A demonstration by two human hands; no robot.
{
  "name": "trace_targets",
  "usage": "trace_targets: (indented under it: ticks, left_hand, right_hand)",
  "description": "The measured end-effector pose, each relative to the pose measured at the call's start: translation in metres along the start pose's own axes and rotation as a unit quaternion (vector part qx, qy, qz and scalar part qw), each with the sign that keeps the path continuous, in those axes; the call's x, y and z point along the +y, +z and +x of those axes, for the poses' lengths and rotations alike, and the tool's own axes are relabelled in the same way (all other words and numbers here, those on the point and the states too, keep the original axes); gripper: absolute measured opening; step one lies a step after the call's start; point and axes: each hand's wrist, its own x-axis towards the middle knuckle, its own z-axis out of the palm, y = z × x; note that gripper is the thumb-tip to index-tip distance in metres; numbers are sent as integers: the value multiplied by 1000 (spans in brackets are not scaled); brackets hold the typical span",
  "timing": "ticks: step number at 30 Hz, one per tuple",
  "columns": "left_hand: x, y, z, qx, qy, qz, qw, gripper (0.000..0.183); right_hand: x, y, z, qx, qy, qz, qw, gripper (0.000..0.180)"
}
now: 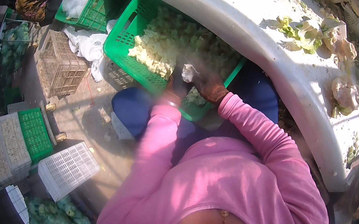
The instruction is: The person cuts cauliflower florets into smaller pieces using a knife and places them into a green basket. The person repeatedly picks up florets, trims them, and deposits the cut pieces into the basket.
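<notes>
A green plastic crate (123,63) filled with pale, cream-coloured cut vegetable pieces, which look like cauliflower florets (155,56), stands in front of me against the table. Over its near side are both my hands, in dark brownish gloves and blurred. My left hand (177,88) is beside a small whitish piece (189,73), and my right hand (211,88) touches or nearly touches that piece from the other side. Which hand grips it, and whether a tool is there, cannot be told. Shadow covers the crate's far part.
A white-topped table (296,74) curves along the right, bearing leaf scraps and a cauliflower head (346,95). At left are a brown crate (62,65), white netting (88,41) and another green crate (93,12). Lower left hold a white crate (68,168) and stacked crates (15,138).
</notes>
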Motion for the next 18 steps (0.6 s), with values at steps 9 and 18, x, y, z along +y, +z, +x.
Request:
trace_targets:
  ticks: [9, 18]
  left_hand:
    - [19, -1, 8, 60, 46, -121, 990, 56]
    - [-11, -4, 7, 87, 201, 185, 958, 48]
  right_hand:
    - [-18, -15, -23, -108, 54, -15, 993, 22]
    - [20, 15, -11, -198, 33, -92, 975, 22]
